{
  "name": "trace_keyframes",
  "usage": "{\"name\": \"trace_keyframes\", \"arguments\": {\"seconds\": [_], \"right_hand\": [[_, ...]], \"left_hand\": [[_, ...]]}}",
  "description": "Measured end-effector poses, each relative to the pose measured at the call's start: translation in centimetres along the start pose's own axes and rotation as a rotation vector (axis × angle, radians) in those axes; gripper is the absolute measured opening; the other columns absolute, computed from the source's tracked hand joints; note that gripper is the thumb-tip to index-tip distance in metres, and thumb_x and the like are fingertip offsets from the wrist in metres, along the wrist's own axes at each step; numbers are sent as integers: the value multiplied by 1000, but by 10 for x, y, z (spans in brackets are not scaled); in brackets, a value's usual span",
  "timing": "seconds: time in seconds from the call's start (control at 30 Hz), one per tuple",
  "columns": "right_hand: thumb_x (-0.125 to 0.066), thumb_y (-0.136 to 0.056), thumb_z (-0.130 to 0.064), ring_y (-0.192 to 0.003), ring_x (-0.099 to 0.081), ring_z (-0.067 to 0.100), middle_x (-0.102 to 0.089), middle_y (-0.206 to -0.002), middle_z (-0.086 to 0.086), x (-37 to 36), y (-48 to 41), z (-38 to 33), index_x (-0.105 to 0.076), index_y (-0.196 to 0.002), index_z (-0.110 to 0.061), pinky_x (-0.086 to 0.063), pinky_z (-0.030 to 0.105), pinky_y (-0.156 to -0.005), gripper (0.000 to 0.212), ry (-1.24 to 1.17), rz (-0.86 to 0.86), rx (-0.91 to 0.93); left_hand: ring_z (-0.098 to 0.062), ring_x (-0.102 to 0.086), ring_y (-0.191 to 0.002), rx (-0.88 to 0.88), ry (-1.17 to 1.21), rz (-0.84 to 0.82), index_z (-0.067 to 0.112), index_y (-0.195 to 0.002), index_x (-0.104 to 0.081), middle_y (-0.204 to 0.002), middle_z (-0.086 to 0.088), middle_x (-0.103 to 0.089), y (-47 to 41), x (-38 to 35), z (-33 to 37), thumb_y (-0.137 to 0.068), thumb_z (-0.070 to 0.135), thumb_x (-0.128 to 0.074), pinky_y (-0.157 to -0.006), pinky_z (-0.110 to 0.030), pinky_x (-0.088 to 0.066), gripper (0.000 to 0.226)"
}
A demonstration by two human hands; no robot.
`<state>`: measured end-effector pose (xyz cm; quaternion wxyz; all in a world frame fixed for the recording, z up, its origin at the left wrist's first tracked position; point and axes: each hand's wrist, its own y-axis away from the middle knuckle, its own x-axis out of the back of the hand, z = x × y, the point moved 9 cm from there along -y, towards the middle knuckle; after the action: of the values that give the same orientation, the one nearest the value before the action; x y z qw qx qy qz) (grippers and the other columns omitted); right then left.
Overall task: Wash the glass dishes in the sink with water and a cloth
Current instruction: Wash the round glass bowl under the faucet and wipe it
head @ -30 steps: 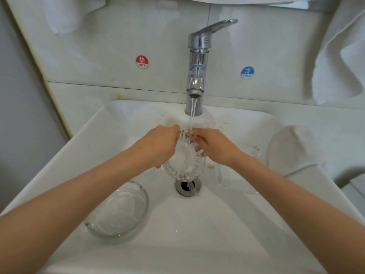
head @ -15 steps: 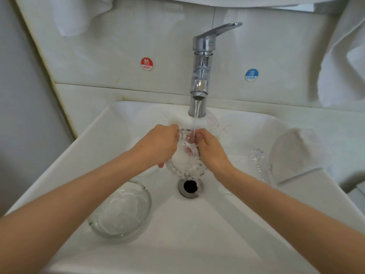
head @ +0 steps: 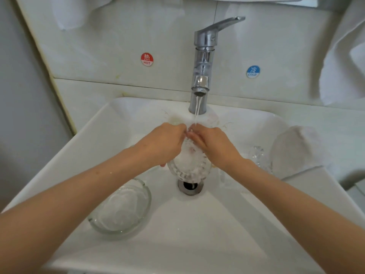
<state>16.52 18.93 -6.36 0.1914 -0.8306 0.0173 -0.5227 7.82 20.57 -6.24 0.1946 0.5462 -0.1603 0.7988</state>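
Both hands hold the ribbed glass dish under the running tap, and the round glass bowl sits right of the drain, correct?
Not quite: in the head view the round glass bowl sits left of the drain, not right. The left hand and right hand do hold the ribbed glass dish under the running tap.

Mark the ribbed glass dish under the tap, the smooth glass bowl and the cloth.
ribbed glass dish [head: 187, 169]: head view, its lower ribbed wall.
smooth glass bowl [head: 122, 210]: head view, the inside of its base.
cloth [head: 296, 153]: head view, the middle of its top.
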Motion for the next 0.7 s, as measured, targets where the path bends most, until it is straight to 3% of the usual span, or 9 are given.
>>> {"name": "trace_keyframes", "arguments": {"seconds": [0.07,0.13,0.2,0.27,0.33,0.43,0.53,0.6,0.7], "right_hand": [[-36,-99,-34,-74,-59,28,-64,-82,10,-3,0,1,-57,-100,-7,-44,38,-67,34,153,-57,47],[-36,-100,-28,-77,-61,31,-62,-81,9,-1,-1,10,-55,-97,-8,-49,43,-72,28,55,-64,-42],[-34,-101,-22,-76,-64,31,-59,-87,8,-8,2,29,-52,-98,-9,-56,43,-71,22,-333,-80,-333],[-32,-102,-18,-68,-69,28,-63,-96,16,-46,22,35,-49,-107,-5,-60,34,-62,22,-826,-275,-685],[-32,-101,-15,-61,-70,23,-68,-87,19,-67,40,24,-50,-108,0,-59,29,-56,25,-1031,-458,-823],[-35,-100,-17,-57,-67,17,-69,-75,12,-52,35,32,-57,-90,-3,-56,24,-54,28,-788,-397,-785],[-36,-100,-29,-64,-61,23,-65,-76,7,-7,7,24,-58,-85,-8,-54,34,-65,34,-102,-116,-379],[-32,-100,-38,-69,-54,24,-61,-78,4,-1,2,5,-49,-84,-14,-42,34,-63,34,236,-63,-150],[-33,-101,-33,-71,-59,26,-64,-82,9,0,3,13,-54,-89,-9,-50,38,-65,34,107,-46,-171]], "left_hand": [[-18,-49,-37,-4,-2,-9,11,-96,-45,-71,-8,-50,0,-5,3,-100,13,-28,-53,-38,-54,16],[-22,-48,-41,16,10,42,6,-99,-47,-71,-11,-50,-1,1,0,-98,8,-29,-54,-39,-53,18],[-25,-47,-47,36,41,141,2,-99,-47,-75,-17,-52,-1,17,-8,-98,6,-30,-55,-40,-49,18],[-22,-42,-48,33,19,237,2,-98,-47,-76,-18,-53,1,30,-14,-98,7,-29,-50,-36,-42,18],[-19,-38,-47,26,-36,241,2,-98,-47,-68,-12,-47,1,30,-16,-99,9,-30,-44,-31,-34,18],[-18,-37,-48,16,-81,181,3,-101,-46,-65,-7,-40,0,25,-10,-98,7,-30,-44,-28,-31,17],[-15,-37,-48,0,-108,75,7,-101,-45,-67,-5,-37,1,18,0,-96,5,-31,-43,-26,-32,16],[-14,-37,-47,-9,-115,22,9,-103,-48,-67,-4,-37,1,9,3,-97,7,-31,-44,-26,-34,17],[-15,-35,-50,-8,-102,74,4,-108,-49,-65,-4,-35,-1,10,1,-98,9,-32,-45,-29,-30,20]]}}
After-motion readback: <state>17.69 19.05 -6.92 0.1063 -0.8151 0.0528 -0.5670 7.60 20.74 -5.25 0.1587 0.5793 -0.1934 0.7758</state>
